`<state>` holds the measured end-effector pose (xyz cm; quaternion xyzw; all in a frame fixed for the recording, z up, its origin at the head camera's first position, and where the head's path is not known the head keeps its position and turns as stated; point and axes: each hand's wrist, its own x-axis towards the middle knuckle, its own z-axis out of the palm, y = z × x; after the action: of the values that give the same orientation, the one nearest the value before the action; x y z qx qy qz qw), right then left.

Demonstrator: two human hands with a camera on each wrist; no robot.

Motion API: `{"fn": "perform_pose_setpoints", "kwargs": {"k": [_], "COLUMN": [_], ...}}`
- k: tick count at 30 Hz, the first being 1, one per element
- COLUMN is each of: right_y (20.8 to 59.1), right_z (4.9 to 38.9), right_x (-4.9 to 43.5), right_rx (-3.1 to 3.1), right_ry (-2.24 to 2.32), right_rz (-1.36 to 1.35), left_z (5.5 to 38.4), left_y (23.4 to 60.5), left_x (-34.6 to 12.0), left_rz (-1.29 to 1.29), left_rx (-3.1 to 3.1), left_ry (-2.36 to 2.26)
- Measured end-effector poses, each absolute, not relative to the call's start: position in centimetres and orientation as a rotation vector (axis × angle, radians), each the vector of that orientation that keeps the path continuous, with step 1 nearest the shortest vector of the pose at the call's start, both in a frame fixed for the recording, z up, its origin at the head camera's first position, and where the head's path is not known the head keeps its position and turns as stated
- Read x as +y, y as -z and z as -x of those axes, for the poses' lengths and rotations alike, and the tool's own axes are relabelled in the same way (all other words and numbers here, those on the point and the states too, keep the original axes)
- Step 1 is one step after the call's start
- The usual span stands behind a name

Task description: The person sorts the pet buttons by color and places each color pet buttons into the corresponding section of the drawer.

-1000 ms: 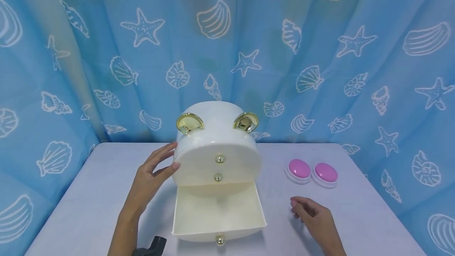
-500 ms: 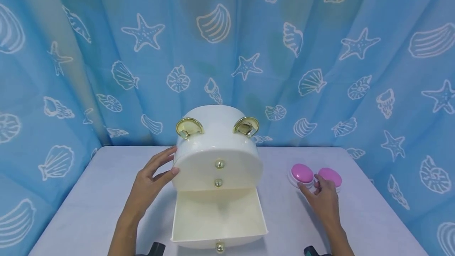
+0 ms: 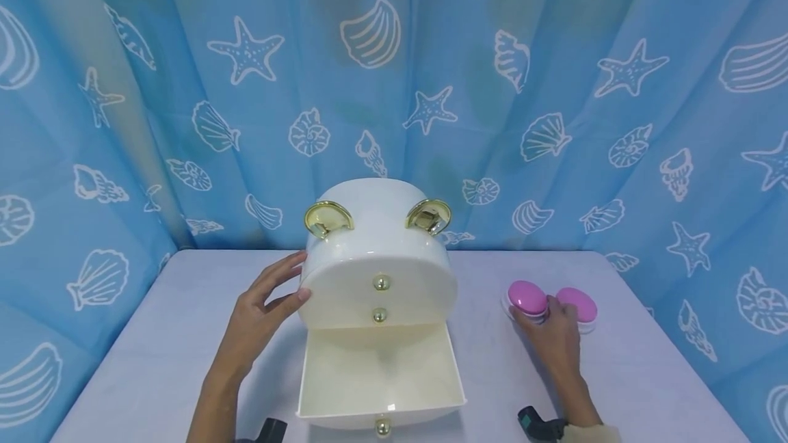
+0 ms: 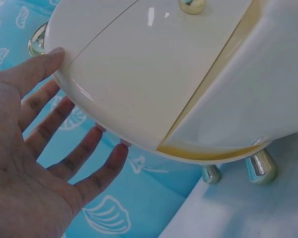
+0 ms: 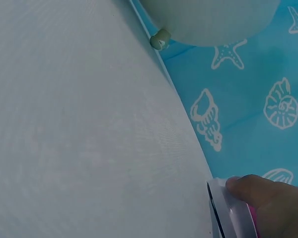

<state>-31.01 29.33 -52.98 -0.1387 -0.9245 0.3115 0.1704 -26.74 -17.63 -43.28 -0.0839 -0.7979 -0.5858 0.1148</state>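
A white drawer box [image 3: 369,292] with gold ear-shaped trims and gold knobs stands mid-table, its bottom drawer [image 3: 382,368] pulled out with a bare interior. My left hand [image 3: 261,316] rests against the box's left side. In the left wrist view, its thumb touches the front edge while the spread fingers reach along the curved side. My right hand [image 3: 554,337] grips the nearer of two round white push buttons with pink domed tops, the left button [image 3: 527,297]. In the right wrist view, the thumb [image 5: 251,188] presses on that button's white rim [image 5: 231,208].
The second pink-topped button [image 3: 579,303] sits just right of the gripping hand, partly behind it. A white cloth covers the table [image 3: 160,340]. Behind it hangs a blue curtain [image 3: 369,101] with shell and starfish prints. Dark wrist-camera mounts show near both wrists.
My right hand has moved up and away from the front of the table to the pink-topped buttons and taken hold of the left one. My left hand stays on the box.
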Motion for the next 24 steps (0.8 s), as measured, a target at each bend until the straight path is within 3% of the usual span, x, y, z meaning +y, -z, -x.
{"fn": "perform_pose_setpoints", "kwargs": {"k": [24], "right_y": [53.6], "right_z": [29.5], "right_x": [28.8], "right_rx": [-2.571], "right_ry": [-1.023], "right_rz": [0.447], "left_z": [26.5], "left_y": [43.0], "left_x": [-17.4], "left_rz": [0.231], "left_rx": [-2.35], "left_ry": [1.715]}}
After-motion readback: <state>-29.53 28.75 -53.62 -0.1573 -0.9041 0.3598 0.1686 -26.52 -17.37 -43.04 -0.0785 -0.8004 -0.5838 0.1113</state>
